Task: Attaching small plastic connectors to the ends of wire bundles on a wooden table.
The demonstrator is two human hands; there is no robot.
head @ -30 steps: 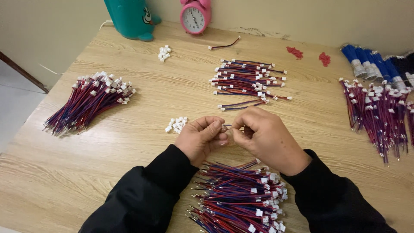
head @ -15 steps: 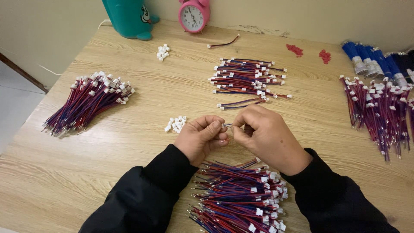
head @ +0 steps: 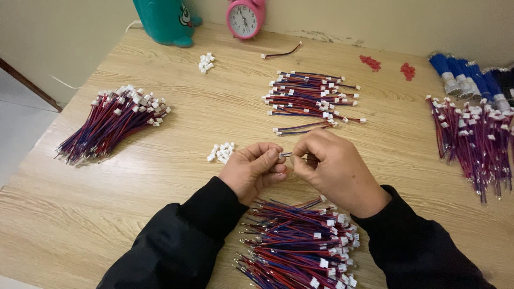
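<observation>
Fingers (head: 274, 156) of the left hand (head: 251, 171) and right hand (head: 334, 168) stay pinched on one wire lead (head: 285, 154); nothing has shifted, fitting continues.

Materials and finishes, placed relative to the wooden table (head: 107, 214).

Table: pale wood-grain surface, smooth, low satin sheen. Near its front edge: pile of wire leads (head: 300, 241), red and blue plastic insulation, slightly glossy, with white matt plastic connectors and bare metal tips. At its left: tied bundle (head: 107, 126) of like plastic-coated wire. At its middle: finished leads (head: 313, 96), same finish; loose white plastic housings (head: 221, 152), matt. At its far edge: pink clock (head: 246, 17), glossy plastic; teal container (head: 166, 21), smooth plastic. Above its front: black sleeves (head: 176, 241), matt cloth; left hand (head: 251, 168) and right hand (head: 334, 168), bare skin, pinching thin plastic-coated wire (head: 286, 155).
</observation>
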